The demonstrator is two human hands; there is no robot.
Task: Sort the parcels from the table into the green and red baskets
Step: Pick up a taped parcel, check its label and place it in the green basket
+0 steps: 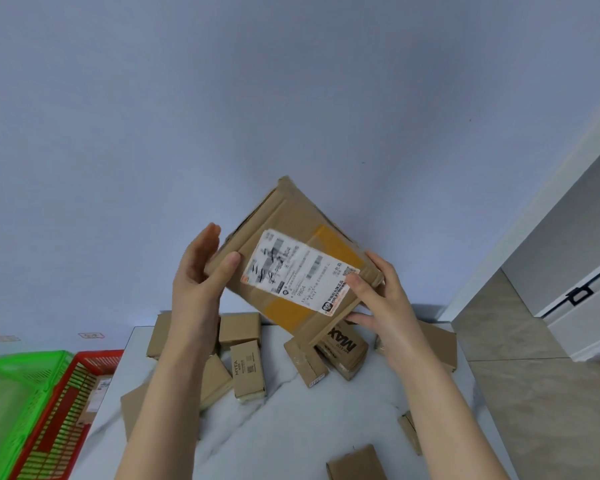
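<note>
Pale blue wall filled most of the view, with a white marble-patterned table [291, 427] low at six o'clock. Above the table, a flat brown parcel [291, 213] was held in the air, tilted, its white shipping label [291, 271] facing the camera. The left hand [198, 282] gripped the parcel's nine o'clock edge, thumb on the front and fingers behind. The right hand [385, 299] gripped its four o'clock corner, thumb on the label's corner and fingers curled underneath. Several smaller parcels lay scattered on the table, among them a MYFA box [248, 370] and a MAX box [343, 348]. At eight o'clock, beside the table, stood the red basket [59, 427] with a parcel inside, and the green basket [25, 362] just beyond it.
</note>
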